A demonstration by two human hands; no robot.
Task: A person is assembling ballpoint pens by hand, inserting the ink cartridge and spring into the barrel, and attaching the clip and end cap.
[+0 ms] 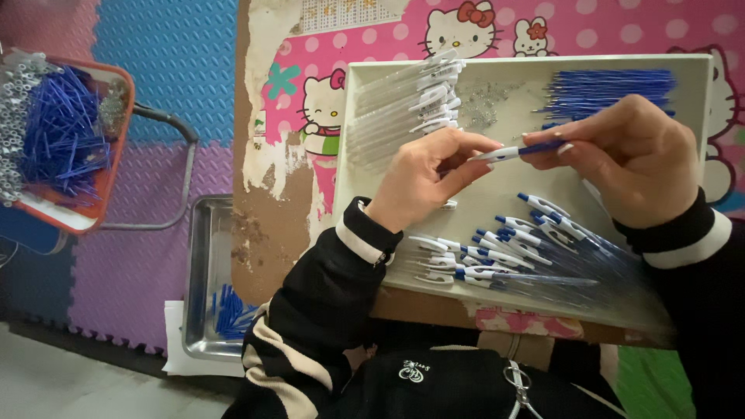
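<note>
Both hands meet over a white tray [353,109] on a small table. My left hand [423,174] pinches the white end of a pen [512,151], and my right hand [628,155] grips its blue end; the pen lies level between them. Below the hands, several finished blue-and-white pens [504,252] lie in a loose heap in the tray. A row of clear pen barrels [403,101] with white clips leans at the tray's upper left. A bundle of blue refills [613,89] rests at its upper right, with small springs [489,101] scattered between.
The table top [264,155] has a torn pink cartoon-cat cover. An orange-rimmed tray [66,132] of blue refills and white parts stands on a stool at the left. A metal tray [206,279] with a few blue pieces lies on the foam-mat floor.
</note>
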